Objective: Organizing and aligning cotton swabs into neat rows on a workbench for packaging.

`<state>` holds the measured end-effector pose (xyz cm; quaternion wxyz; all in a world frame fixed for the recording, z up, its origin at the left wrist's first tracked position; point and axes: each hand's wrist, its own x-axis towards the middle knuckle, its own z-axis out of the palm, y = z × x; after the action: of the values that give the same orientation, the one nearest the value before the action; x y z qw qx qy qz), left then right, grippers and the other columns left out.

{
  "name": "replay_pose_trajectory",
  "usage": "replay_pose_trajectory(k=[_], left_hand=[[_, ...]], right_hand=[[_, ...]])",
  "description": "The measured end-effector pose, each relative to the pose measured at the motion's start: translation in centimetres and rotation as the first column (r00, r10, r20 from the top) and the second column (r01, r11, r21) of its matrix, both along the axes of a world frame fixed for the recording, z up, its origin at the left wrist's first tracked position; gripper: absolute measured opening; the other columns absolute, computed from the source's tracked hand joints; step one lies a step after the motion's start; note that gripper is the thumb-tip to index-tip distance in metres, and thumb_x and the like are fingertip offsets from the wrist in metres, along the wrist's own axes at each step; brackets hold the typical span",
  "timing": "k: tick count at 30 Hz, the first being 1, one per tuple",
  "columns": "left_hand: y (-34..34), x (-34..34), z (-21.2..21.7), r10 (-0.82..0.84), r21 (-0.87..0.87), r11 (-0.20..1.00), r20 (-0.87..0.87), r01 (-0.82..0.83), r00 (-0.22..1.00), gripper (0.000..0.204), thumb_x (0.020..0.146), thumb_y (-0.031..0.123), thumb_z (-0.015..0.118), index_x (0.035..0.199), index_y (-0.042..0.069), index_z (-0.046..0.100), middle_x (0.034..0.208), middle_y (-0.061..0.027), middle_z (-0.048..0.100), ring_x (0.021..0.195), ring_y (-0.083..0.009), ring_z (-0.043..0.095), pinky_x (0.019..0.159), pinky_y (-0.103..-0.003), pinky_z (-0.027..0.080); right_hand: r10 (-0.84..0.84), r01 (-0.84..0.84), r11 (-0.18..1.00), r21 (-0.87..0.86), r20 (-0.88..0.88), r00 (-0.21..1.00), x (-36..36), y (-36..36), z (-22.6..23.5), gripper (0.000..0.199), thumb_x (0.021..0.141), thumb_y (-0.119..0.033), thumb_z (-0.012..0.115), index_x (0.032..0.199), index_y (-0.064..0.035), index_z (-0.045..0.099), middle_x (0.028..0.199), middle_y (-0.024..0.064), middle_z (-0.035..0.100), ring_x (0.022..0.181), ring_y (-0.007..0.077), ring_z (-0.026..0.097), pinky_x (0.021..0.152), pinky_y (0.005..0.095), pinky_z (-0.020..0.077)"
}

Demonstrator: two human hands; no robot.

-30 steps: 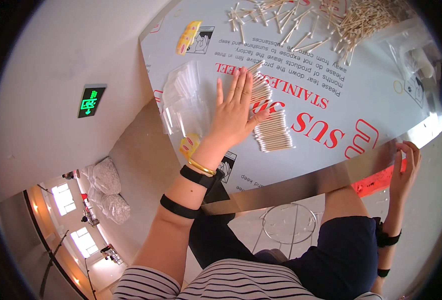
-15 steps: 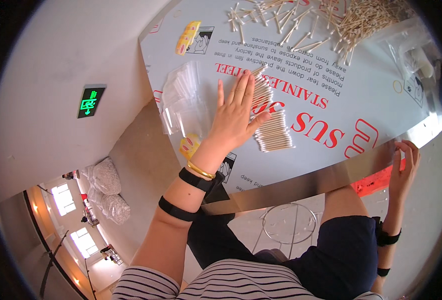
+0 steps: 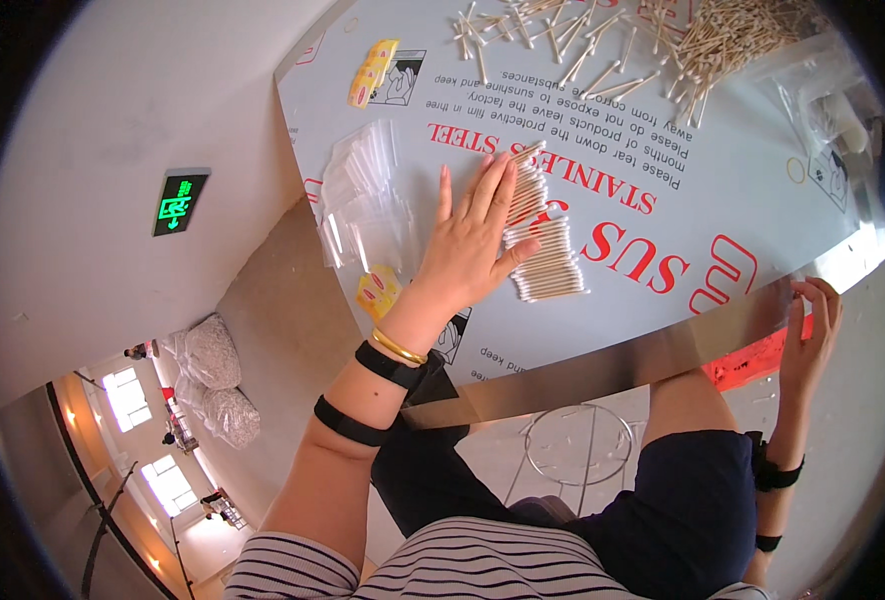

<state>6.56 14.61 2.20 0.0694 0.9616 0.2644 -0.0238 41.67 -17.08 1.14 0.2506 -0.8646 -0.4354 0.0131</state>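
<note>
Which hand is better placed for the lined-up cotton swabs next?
Probably your left hand: it lies at the lined-up cotton swabs, while your right hand is away by the table edge.

The table (image 3: 733,190) is big, flat and grey, with red and black printing and a shiny metal edge. Little clear bags (image 3: 368,195) lie on its left side, between two yellow paper bits (image 3: 373,73). Near the middle, cotton swabs (image 3: 550,265) lie in neat rows. A messy swab pile (image 3: 738,45) sits at the far side, beside crinkly clear plastic (image 3: 831,112).
</note>
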Motion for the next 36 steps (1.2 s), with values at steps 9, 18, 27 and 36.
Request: replay_pose_trajectory(k=[9,18,27,36], left_hand=[[0.0,-0.3,0.5,0.0,-0.059,0.998,0.104,0.006,0.995,0.093,0.102,0.068,0.034,0.165,0.003,0.014,0.169,-0.0138,0.023,0.158,-0.0318,0.019,0.125,-0.061,-0.001],[-0.2,-3.1,-0.1,0.235,-0.214,0.962,0.336,-0.17,0.912,0.086,0.105,0.063,0.035,0.163,0.003,0.019,0.167,-0.0194,0.025,0.158,-0.037,0.017,0.125,-0.061,0.0],[-2.0,-2.2,-2.7,0.321,0.013,0.944,0.205,-0.331,0.925,0.088,0.106,0.06,0.034,0.162,-0.005,0.016,0.17,-0.0233,0.014,0.159,-0.0388,0.008,0.125,-0.059,-0.003],[-2.0,-2.2,-2.6,0.348,-0.01,0.936,0.187,-0.353,0.919,0.093,0.104,0.065,0.032,0.163,-0.005,0.013,0.171,-0.0229,0.012,0.16,-0.0361,0.007,0.125,-0.06,-0.003]], right_hand=[[0.091,-0.095,0.991,0.098,0.044,0.995,-0.8,3.5,3.2,0.015,0.1,-0.005,0.06,0.112,-0.0033,0.069,0.124,0.0136,0.063,0.118,0.0291,0.06,0.1,0.04,0.0494],[0.541,-0.486,0.824,0.292,-0.149,0.828,-8.0,16.2,6.4,0.026,0.086,0.004,0.068,0.111,-0.0021,0.068,0.124,0.0145,0.064,0.118,0.0319,0.06,0.101,0.0415,0.0482],[0.748,-0.749,0.662,0.004,-0.064,0.661,-11.3,23.4,0.8,0.066,0.104,-0.035,0.055,0.155,0.0021,0.035,0.159,0.0227,0.04,0.15,0.0355,0.036,0.125,0.0447,0.0277],[0.851,-0.851,0.524,-0.035,0.071,0.521,-14.8,26.3,-1.0,0.061,0.106,-0.038,0.048,0.156,-0.0025,0.038,0.162,0.0106,0.041,0.154,0.0272,0.031,0.128,0.046,0.0195]])
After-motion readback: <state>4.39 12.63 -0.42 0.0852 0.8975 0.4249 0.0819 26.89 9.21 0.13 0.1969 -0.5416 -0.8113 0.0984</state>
